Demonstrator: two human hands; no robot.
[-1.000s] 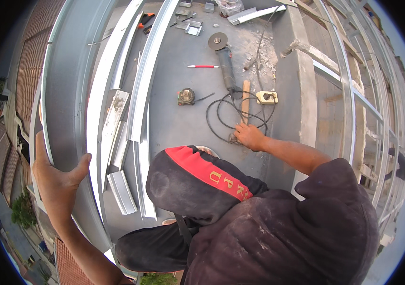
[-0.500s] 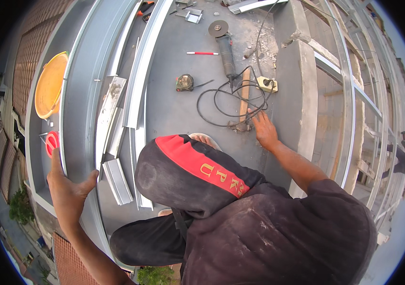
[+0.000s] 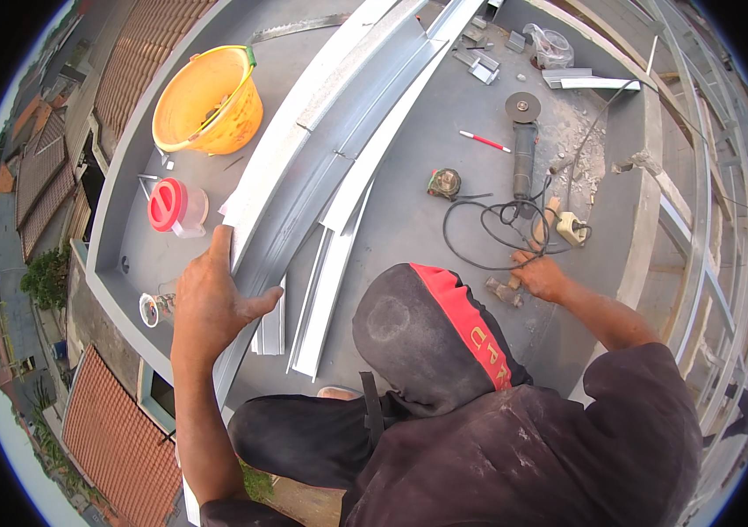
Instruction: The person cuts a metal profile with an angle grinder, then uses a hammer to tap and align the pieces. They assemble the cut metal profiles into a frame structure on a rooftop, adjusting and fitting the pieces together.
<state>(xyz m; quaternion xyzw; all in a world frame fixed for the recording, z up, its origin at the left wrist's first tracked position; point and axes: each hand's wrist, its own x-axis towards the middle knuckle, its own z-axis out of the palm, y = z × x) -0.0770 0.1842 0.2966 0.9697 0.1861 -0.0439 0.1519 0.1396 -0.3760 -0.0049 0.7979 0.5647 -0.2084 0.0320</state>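
My left hand (image 3: 213, 303) is wrapped round the near part of a long silver metal channel (image 3: 304, 193), fingers along its outer side and thumb over its inner edge. At the right, my right hand (image 3: 543, 276) is closed round the wooden handle of a hammer (image 3: 546, 221). The hammer's dusty head (image 3: 506, 291) lies on the grey floor beside my fingers. A loop of black cable (image 3: 471, 256) passes close to that hand and across the handle. Just beyond lies an angle grinder (image 3: 524, 158) with its disc at the far end.
Left of the channel stand a yellow bucket (image 3: 232, 126) and a red-lidded clear jug (image 3: 183, 209). A tape measure (image 3: 444, 183), a red marker (image 3: 485, 141) and a cream power socket (image 3: 572, 229) lie ahead. More metal profiles (image 3: 326, 303) lie beside my knee. A low wall (image 3: 627, 263) edges the right.
The view has swung left, bringing the bucket and jug further in. My right hand, spread beside the hammer before, is now closed on its handle. The channel slants more, with my left hand along it.
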